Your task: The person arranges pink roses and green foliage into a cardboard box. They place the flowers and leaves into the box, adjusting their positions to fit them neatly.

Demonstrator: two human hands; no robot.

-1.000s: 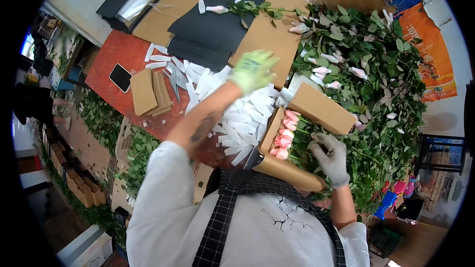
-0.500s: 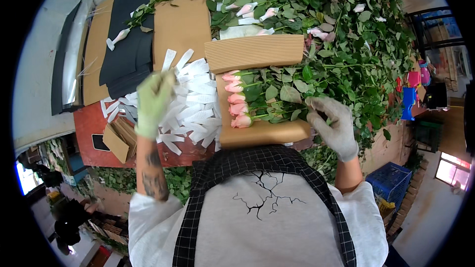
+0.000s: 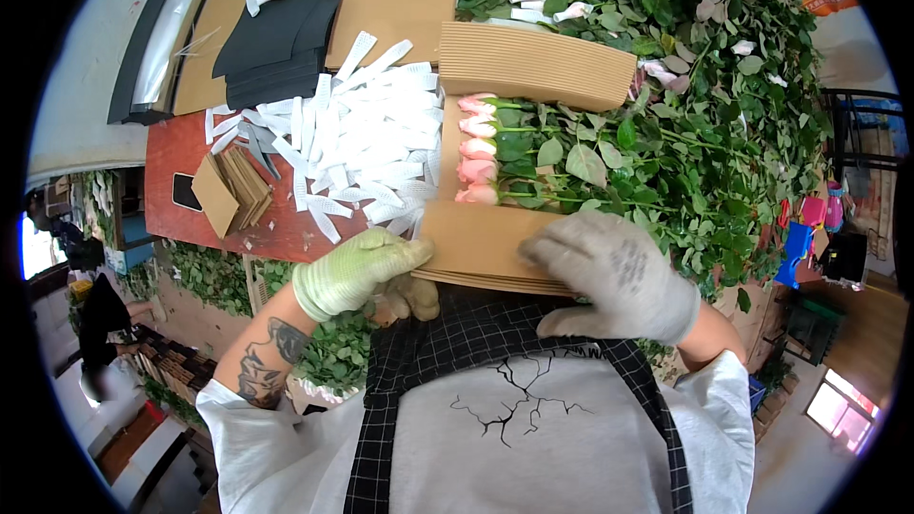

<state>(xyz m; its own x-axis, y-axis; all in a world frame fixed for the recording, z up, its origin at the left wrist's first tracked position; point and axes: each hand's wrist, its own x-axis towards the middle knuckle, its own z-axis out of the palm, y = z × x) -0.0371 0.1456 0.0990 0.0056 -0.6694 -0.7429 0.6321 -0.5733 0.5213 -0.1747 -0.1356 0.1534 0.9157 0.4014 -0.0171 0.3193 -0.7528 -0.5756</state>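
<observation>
Pink roses (image 3: 478, 148) lie in a row on brown cardboard, their heads to the left and leafy stems to the right. My left hand (image 3: 367, 271), in a pale green-tinted glove, pinches the left end of the near cardboard flap (image 3: 486, 233), thumb on top and fingers underneath. On the flap's right end rest the fingers of my right hand (image 3: 614, 276), in a grey glove. Its fingers are stretched out and its thumb sits apart, below the flap's edge. Beyond the roses lies a ridged cardboard piece (image 3: 538, 62).
White mesh sleeves (image 3: 381, 143) are heaped left of the roses. Black sheets (image 3: 276, 38), cardboard squares (image 3: 233, 190) and a phone (image 3: 186, 192) lie farther left on the red table (image 3: 286, 240). Leafy rose stems (image 3: 705, 143) are piled at the right.
My left hand has come from above the sleeves down to the cardboard flap and gripped it. My right hand has moved left from the stems onto the flap. The view has shifted.
</observation>
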